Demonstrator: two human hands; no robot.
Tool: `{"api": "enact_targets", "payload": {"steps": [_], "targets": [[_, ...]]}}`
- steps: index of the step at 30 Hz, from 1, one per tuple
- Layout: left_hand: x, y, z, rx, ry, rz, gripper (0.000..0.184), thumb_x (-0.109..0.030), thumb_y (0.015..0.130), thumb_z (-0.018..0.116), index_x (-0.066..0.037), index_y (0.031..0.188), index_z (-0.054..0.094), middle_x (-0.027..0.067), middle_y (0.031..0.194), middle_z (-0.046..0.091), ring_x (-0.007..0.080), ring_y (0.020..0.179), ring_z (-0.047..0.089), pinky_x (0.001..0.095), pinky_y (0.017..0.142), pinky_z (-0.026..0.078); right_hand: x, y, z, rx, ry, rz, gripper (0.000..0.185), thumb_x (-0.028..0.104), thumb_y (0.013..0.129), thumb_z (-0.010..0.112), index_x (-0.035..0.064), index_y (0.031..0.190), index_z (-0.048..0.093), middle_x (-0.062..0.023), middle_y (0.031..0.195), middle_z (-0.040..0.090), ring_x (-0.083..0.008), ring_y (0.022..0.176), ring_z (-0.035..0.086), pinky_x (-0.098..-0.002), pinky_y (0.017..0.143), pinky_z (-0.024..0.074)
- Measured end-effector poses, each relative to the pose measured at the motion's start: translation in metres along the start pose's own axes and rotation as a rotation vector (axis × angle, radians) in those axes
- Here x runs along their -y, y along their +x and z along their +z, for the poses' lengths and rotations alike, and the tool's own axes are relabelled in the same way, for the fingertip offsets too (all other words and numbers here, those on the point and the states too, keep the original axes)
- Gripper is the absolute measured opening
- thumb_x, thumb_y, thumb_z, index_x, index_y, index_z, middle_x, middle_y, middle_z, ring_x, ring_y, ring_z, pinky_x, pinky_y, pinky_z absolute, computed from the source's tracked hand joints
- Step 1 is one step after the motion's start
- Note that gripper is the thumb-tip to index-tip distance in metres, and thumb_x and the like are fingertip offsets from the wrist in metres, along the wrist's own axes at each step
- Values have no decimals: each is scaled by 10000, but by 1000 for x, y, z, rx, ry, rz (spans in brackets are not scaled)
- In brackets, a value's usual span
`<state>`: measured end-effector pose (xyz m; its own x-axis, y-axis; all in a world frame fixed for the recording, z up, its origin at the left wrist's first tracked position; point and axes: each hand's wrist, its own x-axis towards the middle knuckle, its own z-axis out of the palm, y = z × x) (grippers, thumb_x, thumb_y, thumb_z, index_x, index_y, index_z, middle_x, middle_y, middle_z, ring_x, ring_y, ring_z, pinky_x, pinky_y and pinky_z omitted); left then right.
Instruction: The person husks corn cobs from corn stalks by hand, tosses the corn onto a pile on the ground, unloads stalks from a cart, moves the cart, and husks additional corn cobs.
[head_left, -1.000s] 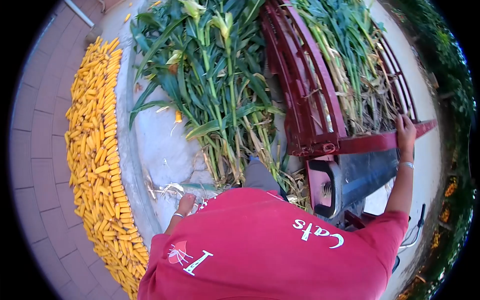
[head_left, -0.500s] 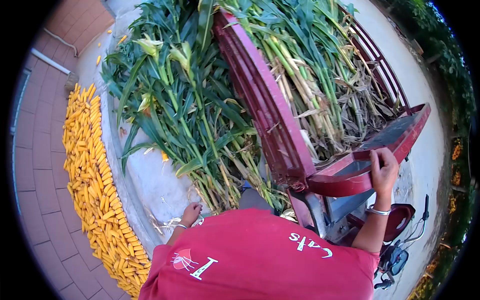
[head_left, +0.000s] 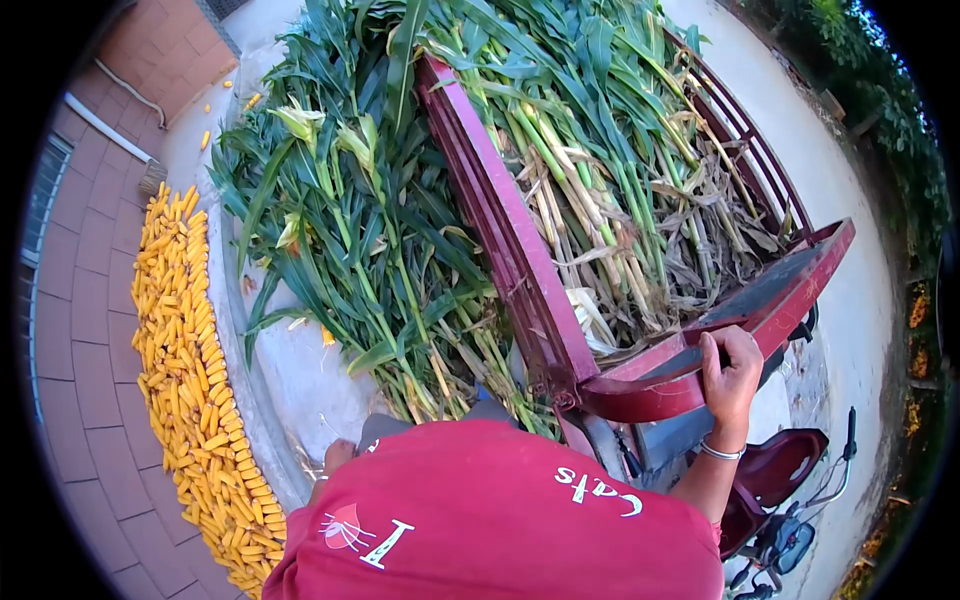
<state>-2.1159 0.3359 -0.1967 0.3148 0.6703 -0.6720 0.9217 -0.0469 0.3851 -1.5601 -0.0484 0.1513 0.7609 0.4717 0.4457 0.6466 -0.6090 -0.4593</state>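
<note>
My right hand (head_left: 733, 372), with a bangle on its wrist, is closed over the red metal rim (head_left: 640, 398) at the near end of a cart. Low beside my red shirt (head_left: 500, 510), my left hand (head_left: 340, 455) shows only in part, and its fingers cannot be made out. Long corn stalks (head_left: 610, 200) with green leaves and dry, brown lower parts lie in the cart bed. More green corn stalks (head_left: 370, 240) lean or lie along the left outside of the cart's slatted side rail (head_left: 520, 230).
A long pile of yellow corn cobs (head_left: 200, 400) lies at the left on brick-coloured paving (head_left: 85, 350). Pale concrete (head_left: 310, 375) runs between pile and stalks. The cart's handlebar and seat (head_left: 785, 470) are at the lower right. Shrubs (head_left: 870, 120) border the far right.
My right hand has shifted left and nearer to me along the rim, its fingers now more curled. My left hand has drawn back toward my side. The view has shifted slightly.
</note>
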Motion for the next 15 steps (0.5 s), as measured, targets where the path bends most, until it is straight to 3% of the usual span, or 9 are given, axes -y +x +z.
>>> {"api": "enact_targets", "payload": {"steps": [4,8,15], "targets": [[54,-6,-5,11,159,-36,250,-230,888,553,-21,999,634,151,927,657,234,816,639,358,732,512,0,-2,1,19,-19,21,134,52,807,639,-29,727,569,-120,655,553,-248,608,529,-320,594,417],[89,6,-1,54,222,24,261,-247,881,543,-31,992,639,161,962,649,255,847,634,370,749,506,4,-5,5,-19,-65,86,129,70,801,648,-12,723,586,-139,682,576,-308,640,563,-355,613,438],[185,28,3,87,216,198,282,-278,870,525,-48,979,647,178,1021,634,292,902,626,393,779,495,63,-22,45,60,-503,-63,149,191,835,627,44,822,648,-127,777,639,-317,778,598,-404,730,456]]}}
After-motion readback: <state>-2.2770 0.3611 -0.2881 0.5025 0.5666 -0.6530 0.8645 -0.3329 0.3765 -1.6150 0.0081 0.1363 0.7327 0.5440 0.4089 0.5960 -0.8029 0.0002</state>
